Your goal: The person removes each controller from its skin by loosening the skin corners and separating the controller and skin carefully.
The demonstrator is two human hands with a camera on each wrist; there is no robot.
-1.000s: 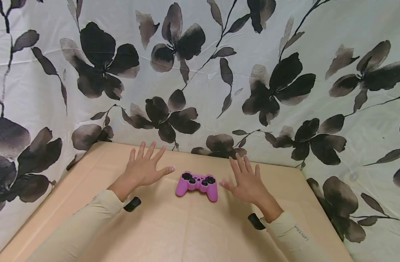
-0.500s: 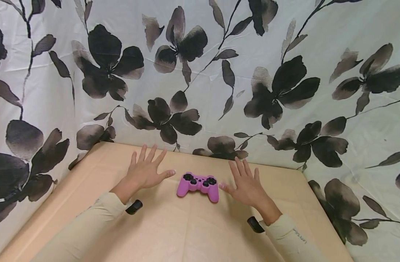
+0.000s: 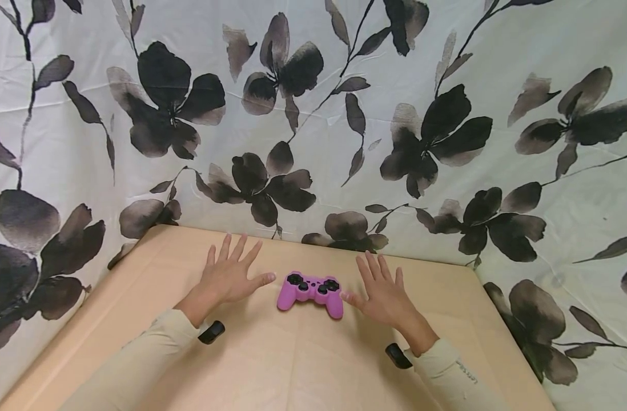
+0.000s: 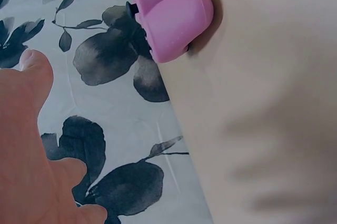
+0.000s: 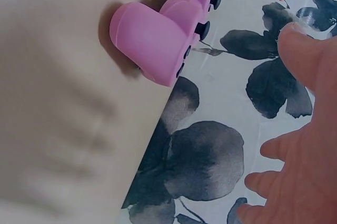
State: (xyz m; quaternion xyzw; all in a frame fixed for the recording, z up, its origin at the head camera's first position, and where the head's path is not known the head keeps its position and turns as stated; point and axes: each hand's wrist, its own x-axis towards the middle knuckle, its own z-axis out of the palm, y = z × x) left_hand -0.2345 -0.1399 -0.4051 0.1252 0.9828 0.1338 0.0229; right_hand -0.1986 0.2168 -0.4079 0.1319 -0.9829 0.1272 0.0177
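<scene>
Pink controller (image 3: 310, 292) lies flat on bench (image 3: 293, 365), frame centre, untouched. Left hand (image 3: 228, 275) and right hand (image 3: 384, 291) spread wide, flat beside it, holding nothing. Pick-up not begun.

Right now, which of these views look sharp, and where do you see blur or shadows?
Head view: sharp and evenly lit, the pink controller crisp between the left hand and right hand. Left wrist view: the near fingers are soft, with blurred finger shadows on the table. Right wrist view: likewise, a dark shadow beneath the controller's grip.
</scene>
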